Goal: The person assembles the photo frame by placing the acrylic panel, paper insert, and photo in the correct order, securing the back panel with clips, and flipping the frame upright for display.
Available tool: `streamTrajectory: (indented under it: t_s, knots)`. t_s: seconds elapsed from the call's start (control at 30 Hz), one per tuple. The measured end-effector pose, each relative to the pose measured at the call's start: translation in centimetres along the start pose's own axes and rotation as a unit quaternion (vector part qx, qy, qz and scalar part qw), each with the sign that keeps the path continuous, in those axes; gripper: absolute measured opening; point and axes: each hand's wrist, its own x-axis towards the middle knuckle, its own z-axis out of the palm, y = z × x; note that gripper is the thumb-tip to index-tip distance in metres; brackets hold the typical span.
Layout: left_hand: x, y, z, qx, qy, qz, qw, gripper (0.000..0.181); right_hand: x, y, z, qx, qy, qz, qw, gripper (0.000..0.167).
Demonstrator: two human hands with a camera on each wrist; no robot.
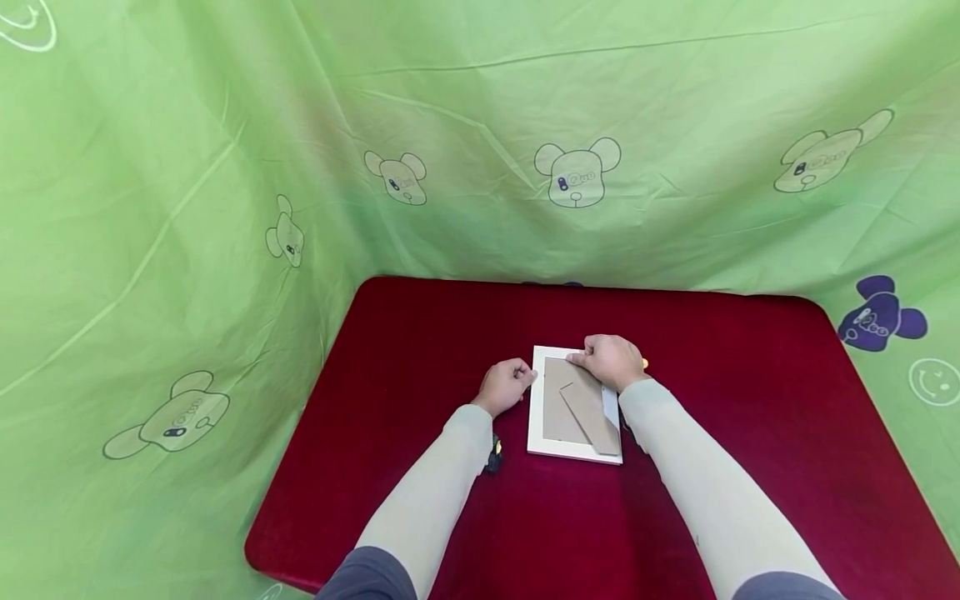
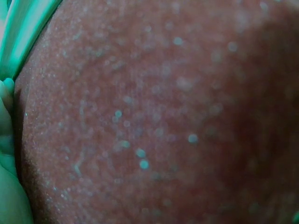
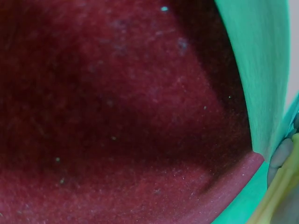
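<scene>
A white picture frame (image 1: 536, 417) lies on the red table with its back facing up. In its opening is a brown backing board (image 1: 557, 408) with a slanted stand leg (image 1: 590, 417). My left hand (image 1: 505, 386) has curled fingers, thumb and index tips meeting at the frame's left rim. Over the upper right corner, my right hand (image 1: 615, 362) bends its fingers at the board's top edge, thumb on the board; its other fingertips are hidden. Part of the left hand (image 2: 5, 149) shows at the side of the left wrist view. No right-hand grip is visible in the right wrist view.
A red cloth-covered table (image 1: 420, 350) with rounded corners carries the frame. Green printed curtains (image 1: 480, 100) hang behind it and on the left. A small black device (image 1: 493, 456) sits by the left wrist. In the right wrist view, blurred yellow and grey shapes are unclear.
</scene>
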Motion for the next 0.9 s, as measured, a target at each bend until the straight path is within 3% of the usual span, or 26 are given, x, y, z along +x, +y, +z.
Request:
streamTrajectory:
  t_s: [0.57,0.9]
  knots:
    - [0.2,-0.1,-0.4,0.006,0.005,-0.005,1.0000,0.021,-0.2,-0.2,0.4,0.013,0.036,-0.014,0.9992,0.045]
    - [0.2,-0.1,0.0,0.010,0.001,0.003,0.9999,0.021,-0.3,0.0,-0.7,0.013,0.003,0.009,0.9999,0.046]
